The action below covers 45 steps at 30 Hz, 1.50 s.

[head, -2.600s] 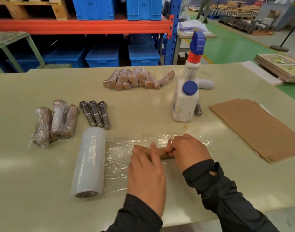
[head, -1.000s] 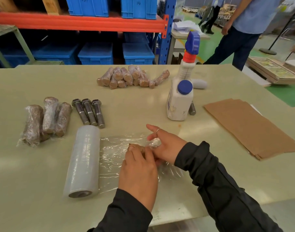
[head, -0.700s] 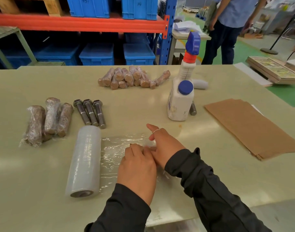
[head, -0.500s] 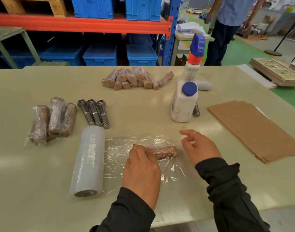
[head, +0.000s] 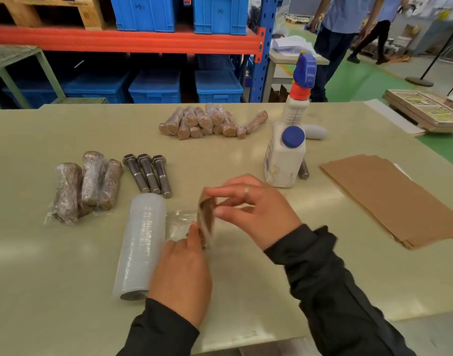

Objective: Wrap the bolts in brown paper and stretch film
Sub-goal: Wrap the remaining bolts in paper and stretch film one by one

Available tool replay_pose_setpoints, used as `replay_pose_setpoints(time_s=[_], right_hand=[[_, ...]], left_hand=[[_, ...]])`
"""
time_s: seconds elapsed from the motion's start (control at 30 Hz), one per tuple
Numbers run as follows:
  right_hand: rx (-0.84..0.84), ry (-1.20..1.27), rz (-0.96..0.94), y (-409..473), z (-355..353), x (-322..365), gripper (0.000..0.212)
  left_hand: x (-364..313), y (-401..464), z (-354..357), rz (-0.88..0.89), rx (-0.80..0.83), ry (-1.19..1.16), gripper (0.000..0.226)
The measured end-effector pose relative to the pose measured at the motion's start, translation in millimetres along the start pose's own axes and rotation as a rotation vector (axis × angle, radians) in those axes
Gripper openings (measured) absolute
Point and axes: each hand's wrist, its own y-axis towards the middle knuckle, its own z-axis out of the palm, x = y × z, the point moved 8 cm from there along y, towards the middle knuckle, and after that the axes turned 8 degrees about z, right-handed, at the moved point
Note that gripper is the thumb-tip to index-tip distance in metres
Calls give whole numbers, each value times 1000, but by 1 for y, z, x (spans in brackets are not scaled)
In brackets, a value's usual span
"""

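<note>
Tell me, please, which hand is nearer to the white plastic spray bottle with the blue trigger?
Right. The right hand lies just in front of the spray bottle; the left hand sits farther back and left.

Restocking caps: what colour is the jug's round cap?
Blue; the cap shows clearly in the head view.

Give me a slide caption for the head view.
Both hands, left and right, hold a paper-wrapped bolt beside the film roll; three bare bolts wait behind.
</note>
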Motion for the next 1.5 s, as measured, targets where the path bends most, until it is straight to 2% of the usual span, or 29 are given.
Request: replay_pose_setpoints(time_s=[0.07, 0.13, 0.17, 0.23, 0.3, 0.37, 0.5, 0.63, 0.73, 0.87, 1.07, 1.2, 1.37, 1.5], right_hand=[[37, -215, -87, 13, 25, 18, 26], [62, -411, -190, 20, 49, 32, 22], [68, -507, -233, 22, 61, 35, 22], [80, -639, -303, 24, 85, 40, 22], [103, -681, -324, 24, 102, 40, 21], [111, -681, -313, 25, 111, 39, 21], [159, -681, -269, 27, 117, 38, 22], [188, -683, -261, 25, 118, 41, 24], [219, -679, -251, 22, 124, 38, 25], [234, -659, -218, 22, 131, 36, 25], [248, -658, -199, 20, 131, 35, 23], [266, -684, -206, 18, 132, 37, 24], [320, -741, -211, 19, 143, 34, 24], [382, -849, -266, 15, 157, 32, 24]], left_hand=[[0, -3, -2, 56, 99, 161, 42], [6, -7, -8, 59, 148, 224, 33], [13, -8, -17, 40, 86, 226, 26], [36, -17, -37, -19, -160, 146, 16], [61, -32, -38, -119, -258, 3, 13], [72, -39, -29, -166, -241, -103, 21], [80, -46, -11, -241, -210, -212, 60], [124, -60, -9, -470, -348, -558, 63], [158, -73, 8, -729, -427, -1090, 62], [178, -82, 14, -840, -546, -1322, 54], [181, -89, 21, -855, -607, -1568, 32], [186, -90, 23, -866, -646, -1762, 45], [187, -89, 19, -754, -733, -1860, 21], [187, -86, 17, -654, -762, -1816, 46]])
